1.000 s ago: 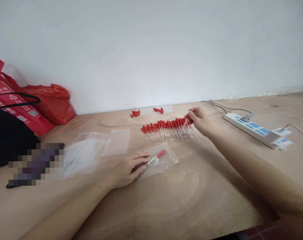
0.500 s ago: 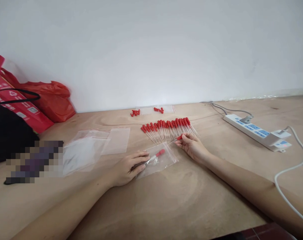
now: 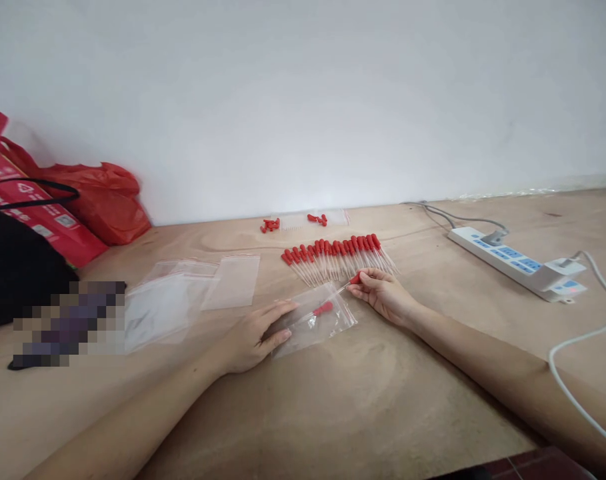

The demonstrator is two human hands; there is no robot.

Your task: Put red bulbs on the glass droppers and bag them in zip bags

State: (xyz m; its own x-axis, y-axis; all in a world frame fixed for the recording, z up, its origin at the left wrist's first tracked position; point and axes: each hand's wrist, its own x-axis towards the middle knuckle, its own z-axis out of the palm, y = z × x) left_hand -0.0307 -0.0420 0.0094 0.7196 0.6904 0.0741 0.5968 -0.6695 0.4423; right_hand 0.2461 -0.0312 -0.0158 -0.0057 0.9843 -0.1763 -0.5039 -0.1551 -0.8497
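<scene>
My left hand (image 3: 253, 337) presses down the near end of a small clear zip bag (image 3: 317, 320) lying on the wooden table (image 3: 363, 400). One dropper with a red bulb (image 3: 323, 309) lies inside the bag. My right hand (image 3: 385, 293) pinches another red-bulb dropper (image 3: 350, 283) at the bag's far edge, its glass tip pointing toward the bag's mouth. Behind both hands lies a row of several red-bulb glass droppers (image 3: 335, 257).
A pile of empty clear zip bags (image 3: 193, 293) lies to the left. Loose red bulbs (image 3: 293, 222) and glass tubes sit near the wall. A white power strip (image 3: 517, 263) with cables is at the right. Red plastic bags (image 3: 97, 200) and a black bag (image 3: 13, 273) stand at far left.
My right hand left the dropper row with one dropper and came back toward me to the bag's far edge. My left hand stayed on the bag.
</scene>
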